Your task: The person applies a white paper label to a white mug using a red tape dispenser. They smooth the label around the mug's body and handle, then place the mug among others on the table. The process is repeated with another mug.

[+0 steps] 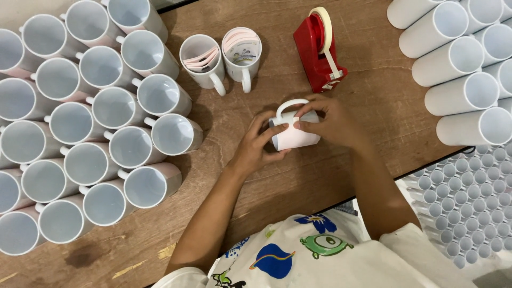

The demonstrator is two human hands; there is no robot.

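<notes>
In the middle of the wooden table [330, 176], just near of the red tape dispenser [319, 50], a white mug [292, 130] lies on its side between both hands, its long axis running left to right and its handle [288, 105] arching up on the far side. A pale sheet of paper [294, 137] is wrapped round its body. The left hand [256, 146] comes in from the near left, fingers spread and curled under the mug's left end, thumb on the near side. The right hand [329, 120] reaches over from the right, its fingertips pressed together on the far upper face of the wrap, beside the handle. Both hands touch the mug; neither is nearer than the other. Two upright mugs with papers rolled inside [221, 57] stand further off, and a block of wrapped mugs lying in rows [90, 128] fills the left.
</notes>
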